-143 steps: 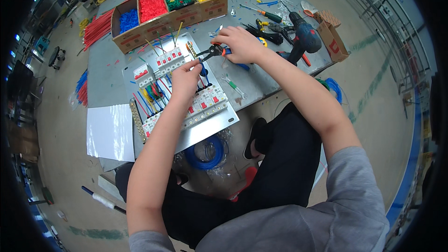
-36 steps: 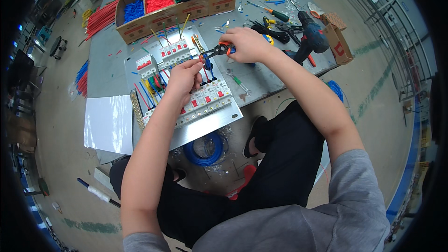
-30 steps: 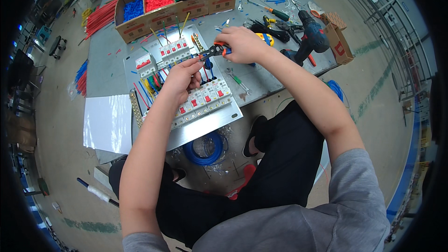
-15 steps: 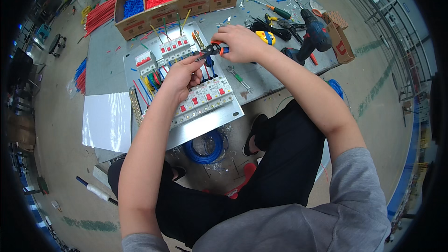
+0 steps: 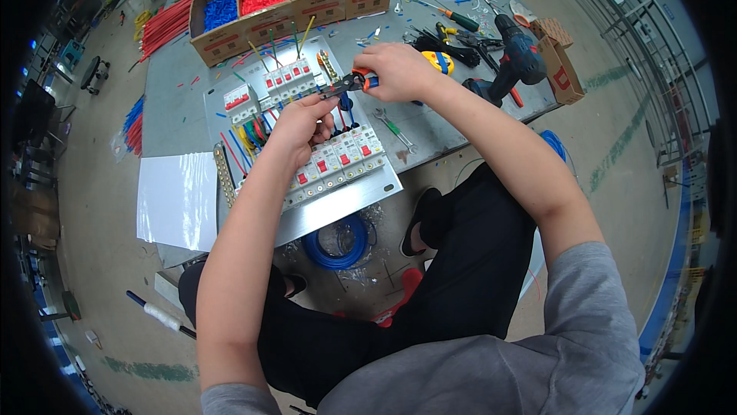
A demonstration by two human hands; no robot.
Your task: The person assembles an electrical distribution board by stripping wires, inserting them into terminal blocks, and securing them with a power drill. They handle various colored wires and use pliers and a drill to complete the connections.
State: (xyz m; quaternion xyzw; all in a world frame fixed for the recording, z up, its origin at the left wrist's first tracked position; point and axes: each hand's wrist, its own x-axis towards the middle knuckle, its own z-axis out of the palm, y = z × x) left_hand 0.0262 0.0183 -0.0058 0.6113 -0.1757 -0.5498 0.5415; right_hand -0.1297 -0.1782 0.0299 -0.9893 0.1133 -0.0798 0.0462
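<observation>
My right hand (image 5: 401, 71) is closed round a pair of pliers (image 5: 349, 84) with black jaws and orange-and-blue handles. The jaws point left and meet the fingertips of my left hand (image 5: 302, 129). Thumb and forefinger of that hand are pinched together over the wiring; what they pinch is too small to make out. Under both hands lies a metal mounting plate (image 5: 338, 208). A row of breakers with red switches (image 5: 345, 160) runs along its near side, and another breaker row (image 5: 289, 77) stands farther back. Coloured wires (image 5: 253, 133) run between them, partly hidden by my left hand.
Cardboard bins (image 5: 269, 20) of blue, red, green and yellow caps line the back. At the right lie a cordless drill (image 5: 522, 54), a yellow-and-blue tape measure (image 5: 437, 62) and a screwdriver (image 5: 458, 17). A white sheet (image 5: 176, 202) is at the left. Blue coiled wire (image 5: 335, 260) lies below.
The pliers' jaws have tilted slightly at my left fingertips. Both hands otherwise stay in nearly the same place.
</observation>
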